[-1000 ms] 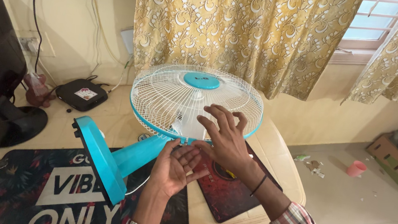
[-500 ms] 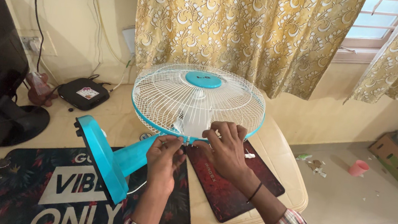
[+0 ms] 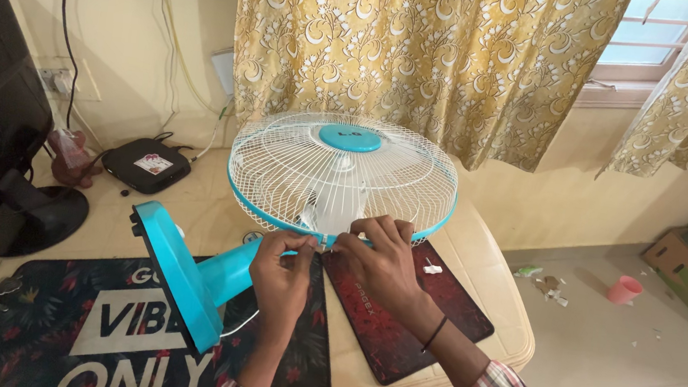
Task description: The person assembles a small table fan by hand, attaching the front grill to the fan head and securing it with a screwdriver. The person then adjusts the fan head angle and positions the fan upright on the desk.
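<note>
Both hands, left (image 3: 282, 269) and right (image 3: 384, 260), now closed in from spread fingers, pinching the fan (image 3: 342, 176) guard's near rim, suggesting clip work underway.

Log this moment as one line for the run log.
left hand: pinching fan guard rim | right hand: fingers on same rim spot | fan: lying tilted on table, base toward camera
</note>
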